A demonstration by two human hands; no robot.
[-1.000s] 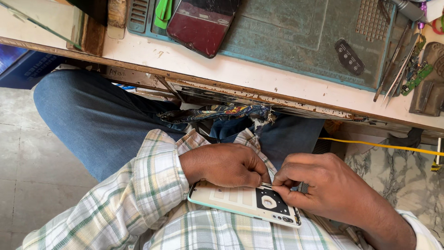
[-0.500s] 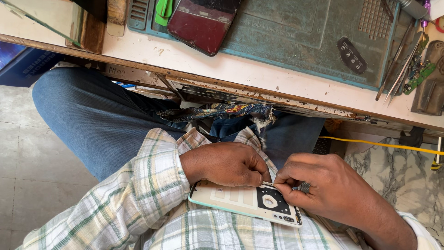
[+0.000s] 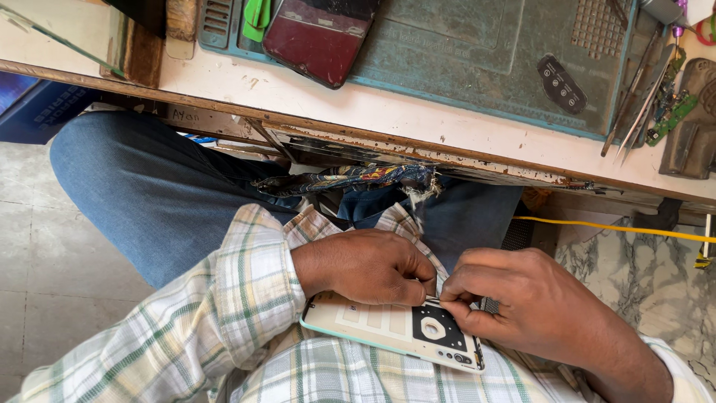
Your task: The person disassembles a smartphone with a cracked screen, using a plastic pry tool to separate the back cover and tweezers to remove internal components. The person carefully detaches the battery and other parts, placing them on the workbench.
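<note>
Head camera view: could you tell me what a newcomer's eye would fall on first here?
First, the two hands meeting low in the picture: the left hand and right hand pinch something small over a white phone back cover resting on the person's lap. Above, a dark red phone lies on a green work mat on the bench.

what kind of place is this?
Likely a phone repair bench. A worn teal repair mat lies on the white worktop, a dark red phone on it, metal tweezers at the right edge. Both hands work on a white phone back panel.
</note>
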